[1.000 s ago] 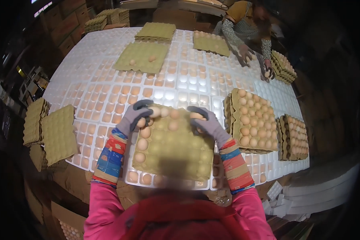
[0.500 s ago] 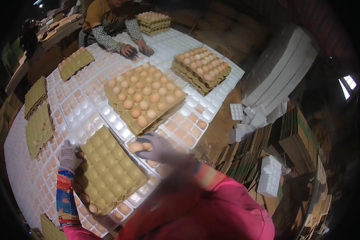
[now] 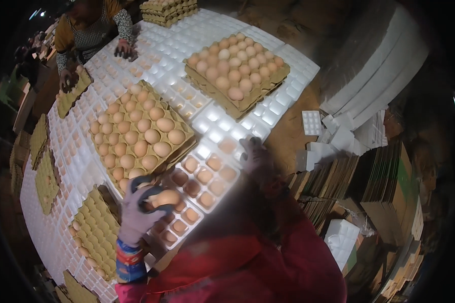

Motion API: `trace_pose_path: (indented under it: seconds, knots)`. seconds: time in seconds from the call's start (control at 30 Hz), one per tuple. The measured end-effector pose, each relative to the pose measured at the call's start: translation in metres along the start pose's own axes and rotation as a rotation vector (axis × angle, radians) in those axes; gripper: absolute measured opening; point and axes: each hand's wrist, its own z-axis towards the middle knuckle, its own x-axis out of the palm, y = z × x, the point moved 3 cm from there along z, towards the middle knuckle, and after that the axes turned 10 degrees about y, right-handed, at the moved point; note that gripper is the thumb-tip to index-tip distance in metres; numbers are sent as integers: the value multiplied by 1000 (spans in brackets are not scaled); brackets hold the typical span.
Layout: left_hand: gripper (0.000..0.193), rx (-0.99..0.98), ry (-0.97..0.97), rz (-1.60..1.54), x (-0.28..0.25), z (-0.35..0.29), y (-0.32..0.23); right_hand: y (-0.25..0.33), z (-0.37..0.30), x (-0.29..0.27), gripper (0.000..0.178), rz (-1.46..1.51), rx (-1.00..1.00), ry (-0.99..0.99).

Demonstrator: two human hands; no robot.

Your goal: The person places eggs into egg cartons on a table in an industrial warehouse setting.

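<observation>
Wearing a grey glove with dark fingertips, my left hand [image 3: 141,214] is closed around brown eggs [image 3: 166,198], just above a white foam egg tray [image 3: 192,224] whose cups hold several eggs. My right hand [image 3: 258,159], gloved and slightly blurred, is over the right edge of the foam trays, its fingers apart and no egg visible in it. Beyond my left hand stands a full pulp egg tray [image 3: 179,146], stacked on others. A pulp tray with bare cups [image 3: 98,227] lies to the left of my left hand, with several eggs along its left side.
Another stack of pulp trays with eggs [image 3: 268,83] stands farther right, and a third stack [image 3: 169,12] at the far edge. A co-worker [image 3: 93,35] at the far left touches a pulp tray [image 3: 75,96]. Flattened cardboard [image 3: 384,187] and white foam pieces [image 3: 333,136] lie at the right.
My left hand has left the bare pulp tray and moved right, now with eggs in it. My right hand has moved right and away, its eggs gone. The co-worker has shifted left.
</observation>
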Motion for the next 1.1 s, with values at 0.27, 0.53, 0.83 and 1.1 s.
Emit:
trace_pose_path:
  seconds: [0.27,0.53,0.83,1.1]
  knots:
    - [17,68,328,999,143,202,-69,-41,3,-28,40,1848,430,124]
    - [48,-85,262,829,165,269,-36,-11,48,-4,48,446,-190,-317]
    - [46,251,119,803,177,193,12,-5,-32,1,47,430,-424,-198]
    - [42,189,-166,218,135,123,-16,20,-25,-12,39,75,-338,43]
